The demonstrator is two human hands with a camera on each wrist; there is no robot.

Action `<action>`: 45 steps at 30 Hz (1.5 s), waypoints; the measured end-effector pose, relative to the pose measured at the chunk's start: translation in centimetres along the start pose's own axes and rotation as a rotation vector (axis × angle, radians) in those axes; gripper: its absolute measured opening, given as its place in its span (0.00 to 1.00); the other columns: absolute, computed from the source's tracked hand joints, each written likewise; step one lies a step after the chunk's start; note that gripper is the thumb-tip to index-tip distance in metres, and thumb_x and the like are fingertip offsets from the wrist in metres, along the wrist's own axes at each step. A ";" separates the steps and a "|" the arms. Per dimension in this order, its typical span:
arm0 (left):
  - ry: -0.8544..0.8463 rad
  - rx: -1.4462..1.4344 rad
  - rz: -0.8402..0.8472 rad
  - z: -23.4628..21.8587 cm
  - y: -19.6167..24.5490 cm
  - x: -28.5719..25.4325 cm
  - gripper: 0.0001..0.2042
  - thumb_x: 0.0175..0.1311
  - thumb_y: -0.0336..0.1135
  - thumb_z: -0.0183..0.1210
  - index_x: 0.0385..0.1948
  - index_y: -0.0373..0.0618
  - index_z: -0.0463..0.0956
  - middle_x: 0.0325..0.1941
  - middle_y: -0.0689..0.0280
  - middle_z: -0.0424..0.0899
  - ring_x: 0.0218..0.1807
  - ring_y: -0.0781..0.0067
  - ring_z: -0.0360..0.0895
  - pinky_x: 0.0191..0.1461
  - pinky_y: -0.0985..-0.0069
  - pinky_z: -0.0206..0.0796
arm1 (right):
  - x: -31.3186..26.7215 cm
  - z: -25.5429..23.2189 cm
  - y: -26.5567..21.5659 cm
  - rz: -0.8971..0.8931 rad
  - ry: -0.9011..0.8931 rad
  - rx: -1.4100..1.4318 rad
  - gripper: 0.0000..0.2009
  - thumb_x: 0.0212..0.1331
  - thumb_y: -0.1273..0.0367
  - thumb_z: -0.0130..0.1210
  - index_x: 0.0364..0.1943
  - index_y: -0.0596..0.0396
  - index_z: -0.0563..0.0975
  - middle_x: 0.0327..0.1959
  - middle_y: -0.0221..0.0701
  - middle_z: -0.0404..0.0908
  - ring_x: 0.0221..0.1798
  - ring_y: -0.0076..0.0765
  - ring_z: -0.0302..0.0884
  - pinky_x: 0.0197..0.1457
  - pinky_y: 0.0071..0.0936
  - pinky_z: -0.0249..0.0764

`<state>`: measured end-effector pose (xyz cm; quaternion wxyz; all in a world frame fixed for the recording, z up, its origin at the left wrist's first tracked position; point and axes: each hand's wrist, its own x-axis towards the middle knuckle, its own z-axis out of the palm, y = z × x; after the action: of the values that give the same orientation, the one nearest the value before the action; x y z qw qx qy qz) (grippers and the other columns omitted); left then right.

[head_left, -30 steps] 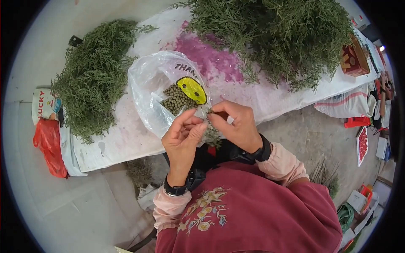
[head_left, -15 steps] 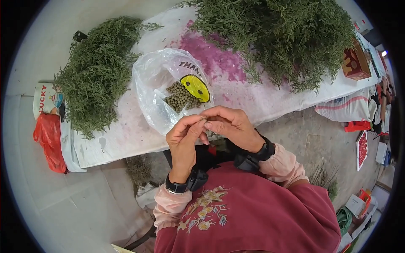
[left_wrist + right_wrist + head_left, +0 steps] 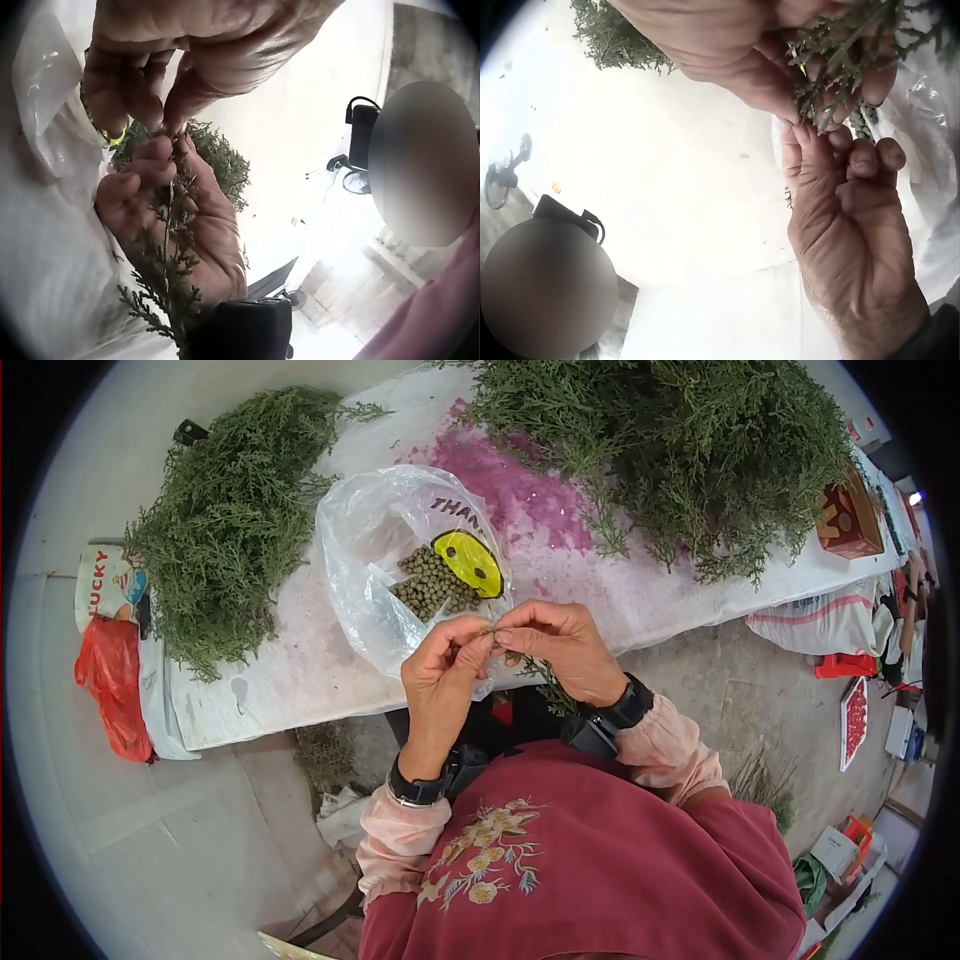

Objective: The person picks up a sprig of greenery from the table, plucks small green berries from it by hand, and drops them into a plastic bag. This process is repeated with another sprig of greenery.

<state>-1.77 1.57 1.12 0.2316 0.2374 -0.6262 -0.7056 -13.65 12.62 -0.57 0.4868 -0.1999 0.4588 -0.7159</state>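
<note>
In the head view, the left hand (image 3: 436, 695) and right hand (image 3: 572, 655) meet at their fingertips, just in front of a clear plastic bag (image 3: 350, 575) with a yellow smiley print. Small round green-brown berries (image 3: 425, 585) lie inside it. The right hand pinches a green sprig (image 3: 550, 690), whose leafy part hangs below its palm. Seen from the left wrist, the sprig (image 3: 169, 225) runs along the right palm (image 3: 210, 232), and the left thumb and finger (image 3: 176, 112) pinch at its end. Whatever lies between the fingertips is mostly hidden.
A heap of green branches (image 3: 225, 525) covers the table's left part, and a larger heap (image 3: 680, 450) its far right. Purple stains (image 3: 530, 505) mark the white cover. A red-brown box (image 3: 848, 520) stands at right; a red bag (image 3: 115, 685) hangs at left.
The hands have drawn closer together at the fingertips than a second ago. The sprig, which hung between the hands, now hangs under the right palm. The head view has shifted slightly.
</note>
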 end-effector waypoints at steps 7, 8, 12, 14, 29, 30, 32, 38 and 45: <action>0.130 0.414 0.254 -1.0 -1.3 1.6 0.09 0.55 0.25 0.60 0.38 0.40 0.76 0.29 0.66 0.74 0.26 0.76 0.73 0.29 0.82 0.64 | 0.4 -0.1 -0.2 -0.084 0.113 -0.042 0.04 0.56 0.74 0.55 0.33 0.61 0.77 0.28 0.28 0.78 0.30 0.19 0.72 0.34 0.18 0.69; 0.131 0.413 0.254 -1.0 -1.4 1.8 0.09 0.55 0.25 0.60 0.38 0.40 0.76 0.29 0.66 0.74 0.26 0.76 0.73 0.29 0.82 0.64 | 0.6 -0.2 -0.1 -0.098 0.134 -0.034 0.04 0.56 0.74 0.55 0.33 0.61 0.77 0.28 0.28 0.78 0.29 0.19 0.72 0.33 0.18 0.69; 0.077 0.849 0.287 -0.7 -1.3 2.2 0.10 0.51 0.25 0.60 0.37 0.40 0.77 0.30 0.61 0.73 0.28 0.63 0.75 0.30 0.73 0.66 | 1.0 -0.4 0.3 -0.107 0.160 -0.001 0.03 0.56 0.75 0.55 0.32 0.61 0.76 0.27 0.28 0.77 0.29 0.19 0.71 0.33 0.19 0.69; 0.062 0.924 0.308 -0.8 -1.4 2.4 0.10 0.50 0.25 0.60 0.36 0.41 0.76 0.31 0.59 0.73 0.29 0.58 0.75 0.31 0.69 0.66 | 1.1 -0.4 0.4 -0.105 0.165 0.009 0.03 0.56 0.75 0.54 0.32 0.61 0.76 0.27 0.28 0.77 0.29 0.19 0.71 0.33 0.19 0.69; 0.128 0.113 -0.043 -1.4 -0.6 2.3 0.04 0.60 0.27 0.55 0.32 0.37 0.76 0.28 0.64 0.79 0.23 0.76 0.72 0.25 0.78 0.64 | 1.5 0.2 1.1 -0.132 0.166 0.020 0.03 0.54 0.76 0.54 0.31 0.61 0.76 0.28 0.27 0.77 0.29 0.19 0.71 0.33 0.19 0.69; 0.104 -0.050 -0.088 -1.4 -0.4 2.2 0.05 0.61 0.27 0.55 0.33 0.36 0.76 0.28 0.64 0.79 0.23 0.79 0.71 0.24 0.80 0.64 | 1.5 0.3 1.1 -0.130 0.167 0.021 0.03 0.54 0.76 0.54 0.31 0.61 0.76 0.28 0.27 0.77 0.29 0.19 0.71 0.33 0.19 0.69; 0.082 -0.214 -0.134 -1.5 -0.4 2.2 0.05 0.61 0.27 0.55 0.34 0.36 0.77 0.28 0.64 0.79 0.22 0.81 0.70 0.24 0.81 0.63 | 1.5 0.4 1.0 -0.130 0.168 -0.007 0.03 0.54 0.75 0.54 0.31 0.61 0.76 0.28 0.27 0.77 0.30 0.19 0.71 0.34 0.19 0.69; 0.005 -0.419 -0.233 -1.8 -1.4 2.1 0.08 0.60 0.25 0.55 0.40 0.35 0.77 0.28 0.63 0.79 0.23 0.79 0.70 0.26 0.81 0.65 | 1.4 0.6 1.1 -0.136 0.171 -0.069 0.03 0.55 0.75 0.54 0.31 0.61 0.76 0.29 0.27 0.76 0.30 0.19 0.71 0.34 0.18 0.69; -0.034 -0.445 -0.246 -2.0 -1.8 2.1 0.09 0.61 0.26 0.54 0.41 0.34 0.77 0.29 0.63 0.78 0.24 0.78 0.71 0.28 0.80 0.65 | 1.5 0.9 1.4 -0.183 0.142 -0.180 0.03 0.56 0.75 0.53 0.32 0.60 0.75 0.30 0.25 0.76 0.30 0.17 0.70 0.34 0.16 0.68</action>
<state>-2.18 -1.09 -0.96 0.1800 0.2431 -0.4256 -0.8529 -12.96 10.77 -1.58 0.3661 -0.2326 0.5341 -0.7257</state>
